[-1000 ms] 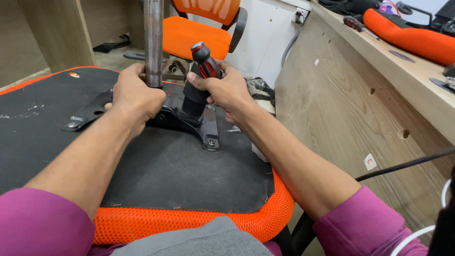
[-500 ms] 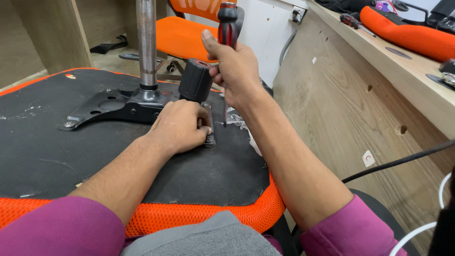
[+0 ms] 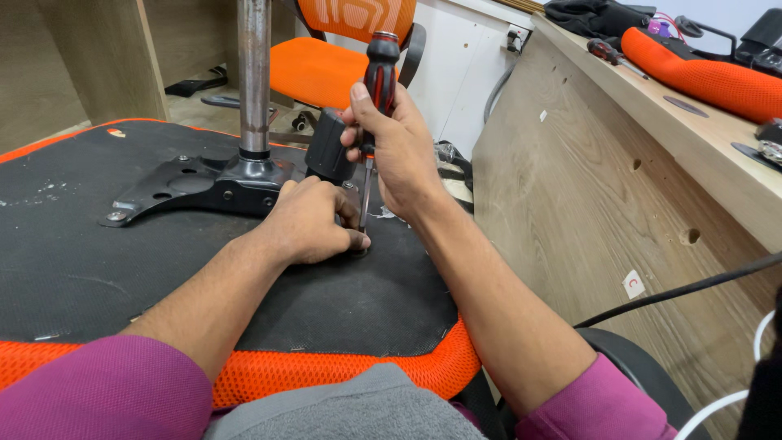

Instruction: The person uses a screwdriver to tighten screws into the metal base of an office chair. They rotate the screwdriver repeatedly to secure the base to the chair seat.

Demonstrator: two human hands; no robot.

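Note:
An upturned chair seat (image 3: 98, 277) with a black underside and orange mesh rim lies in front of me. A black metal bracket (image 3: 183, 189) with an upright steel column (image 3: 253, 77) is bolted to it. My right hand (image 3: 397, 147) grips a red-and-black screwdriver (image 3: 380, 77) held upright, its shaft pointing down at the bracket's near end. My left hand (image 3: 314, 220) rests on the seat, fingers pinched around the screwdriver's tip. A black knob (image 3: 329, 148) sits just behind my hands.
A wooden desk side panel (image 3: 603, 187) with holes stands close on the right. On the desk top lie an orange cushion (image 3: 700, 73) and another screwdriver (image 3: 615, 55). An orange chair (image 3: 334, 57) stands behind. A black cable (image 3: 676, 293) crosses lower right.
My left hand left the steel column and came down to the screw spot. My right hand lifted the screwdriver upright and set its tip down by the left fingers.

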